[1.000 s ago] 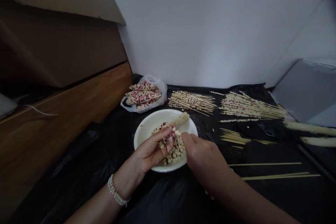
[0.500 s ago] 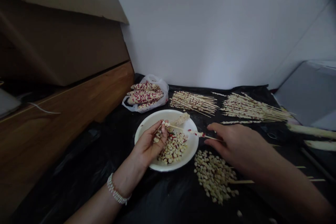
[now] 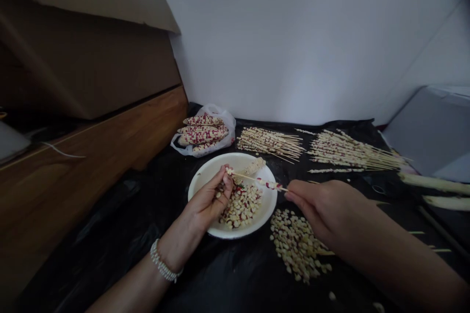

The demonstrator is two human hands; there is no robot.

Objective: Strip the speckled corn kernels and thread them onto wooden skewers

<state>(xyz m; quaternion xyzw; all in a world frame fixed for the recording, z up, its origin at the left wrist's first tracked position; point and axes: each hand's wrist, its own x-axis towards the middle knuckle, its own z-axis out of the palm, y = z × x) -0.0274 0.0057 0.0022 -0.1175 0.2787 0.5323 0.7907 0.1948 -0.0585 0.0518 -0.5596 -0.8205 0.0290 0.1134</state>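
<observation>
My right hand [image 3: 316, 203] pinches the bare end of a thin wooden skewer [image 3: 245, 176] that points left over the bowl. White and dark red corn kernels [image 3: 270, 184] are threaded along its right part. At the skewer's left tip, my left hand [image 3: 211, 195] has thumb and fingers closed on a few pale corn kernels [image 3: 229, 171]. Below is a white bowl [image 3: 270, 212] with loose kernels [image 3: 240, 208] and a stripped corn cob [image 3: 255, 166] inside. A heap of pale kernels [image 3: 295, 244] lies on the black plastic sheet, just right of the bowl.
Behind the bowl, a plastic bag [image 3: 229, 124] holds several speckled corn cobs [image 3: 201, 132]. Two piles of filled skewers [image 3: 270, 142] lie along the white wall [image 3: 293, 44]. A cardboard box [image 3: 91, 58] stands left, and pale stalks [image 3: 436, 183] lie at right.
The right hand's fingers have closed more tightly round the skewer's end. The threaded kernels and skewer have shifted slightly left, and the left hand has stayed nearly in place.
</observation>
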